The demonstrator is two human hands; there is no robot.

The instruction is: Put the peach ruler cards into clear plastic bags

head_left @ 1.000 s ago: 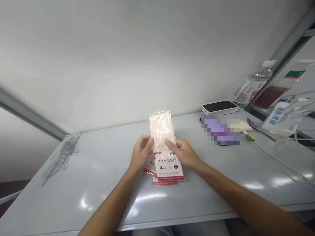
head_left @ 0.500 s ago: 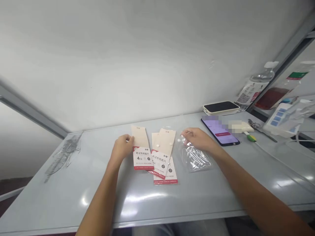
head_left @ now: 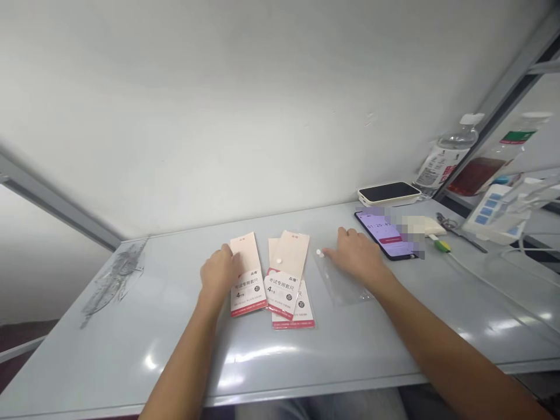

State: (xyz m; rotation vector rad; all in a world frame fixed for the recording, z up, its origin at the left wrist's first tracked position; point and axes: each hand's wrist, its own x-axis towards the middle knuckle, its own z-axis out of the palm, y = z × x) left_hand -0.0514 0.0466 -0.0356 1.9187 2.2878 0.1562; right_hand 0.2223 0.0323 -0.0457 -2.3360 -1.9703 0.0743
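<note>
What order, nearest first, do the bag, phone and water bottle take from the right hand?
Right hand:
1. Clear plastic bag, under the hand.
2. Phone, just to its right.
3. Plastic water bottle, farther right by the wall.

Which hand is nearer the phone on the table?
Right hand, just left of the phone. Left hand farther off, past the printed cards.

We rest our left hand (head_left: 219, 274) against the leftmost of three cream-and-red card packets (head_left: 248, 291) lying on the grey desk (head_left: 131, 350), while our right hand (head_left: 356, 254) lies on a clear plastic bag (head_left: 339, 286), just left of a lit smartphone (head_left: 387, 236).
</note>
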